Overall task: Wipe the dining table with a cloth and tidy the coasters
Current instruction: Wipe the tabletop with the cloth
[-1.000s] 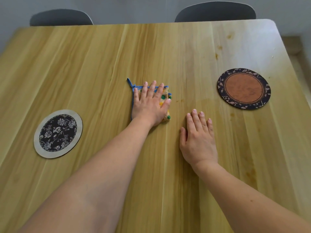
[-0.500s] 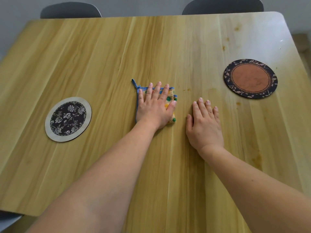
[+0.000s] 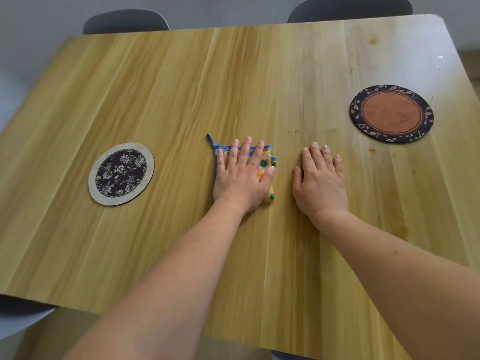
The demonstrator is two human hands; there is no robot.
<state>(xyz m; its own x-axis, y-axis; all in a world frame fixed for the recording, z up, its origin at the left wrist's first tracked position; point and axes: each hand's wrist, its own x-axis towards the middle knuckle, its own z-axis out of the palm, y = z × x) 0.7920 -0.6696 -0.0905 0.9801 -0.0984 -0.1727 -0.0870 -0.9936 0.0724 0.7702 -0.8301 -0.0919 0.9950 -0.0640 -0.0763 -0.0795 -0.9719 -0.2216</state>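
Dining table [image 3: 181, 87], a pale wooden top with long streaks of grain, filled nearly the whole view, and two dark chair backs [image 3: 124, 20] stood behind its far edge. On the far side of the cloth from the person's right, well apart from it, lay the brown-centred coaster [image 3: 391, 113] with its dark leafy border; off to the cloth's other side, also well apart, lay the floral coaster [image 3: 121, 173] (black middle, pale rim). Both sat flat on the wood. Just right of the cloth the right hand [image 3: 320, 181] rested palm down on the bare table, fingers extended and together, holding nothing. The left hand [image 3: 242, 178] lay flat on top of the cloth, fingers spread and straight, pressing rather than gripping it. Beneath it the cloth [image 3: 266, 165] itself, small, yellow with green dots and blue edging, sat folded near the table's middle, a blue loop sticking out at its far left corner.
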